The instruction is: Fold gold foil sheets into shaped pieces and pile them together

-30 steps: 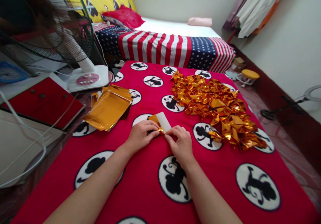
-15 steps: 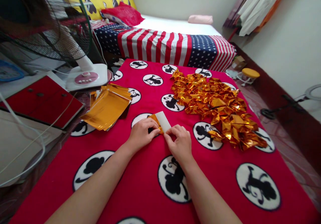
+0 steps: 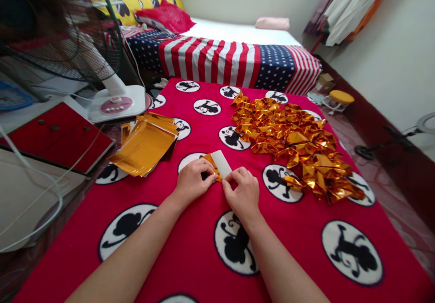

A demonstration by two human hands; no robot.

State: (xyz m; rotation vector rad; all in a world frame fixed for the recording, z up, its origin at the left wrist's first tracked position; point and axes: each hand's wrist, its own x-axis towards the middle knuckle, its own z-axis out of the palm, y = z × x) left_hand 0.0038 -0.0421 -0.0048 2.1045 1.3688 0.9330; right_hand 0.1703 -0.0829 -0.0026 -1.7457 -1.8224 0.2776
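Observation:
A partly folded sheet of gold foil paper [image 3: 221,163] lies on the red cloth in front of me, its white back showing along one strip. My left hand [image 3: 195,178] pinches the gold near edge between thumb and fingers. At the near right corner, my right hand [image 3: 242,189] grips the same sheet with thumb and forefinger. The fingertips of both hands are close together and hide part of the fold. To the left lies a loose stack of flat gold foil sheets [image 3: 146,144]. Folded gold foil pieces [image 3: 285,135] form a large pile on the right.
The red cloth [image 3: 190,257] with monkey prints covers the table. A standing fan's white base [image 3: 117,103] is beyond the stack, near a red-fronted box [image 3: 57,131]. A bed [image 3: 217,63] stands behind the table. A yellow stool [image 3: 341,97] is on the floor at right.
My left fingers have shifted slightly at the near edge, and the small raised gold fold there now lies flatter. Both hands otherwise stay in place; the view has moved slightly.

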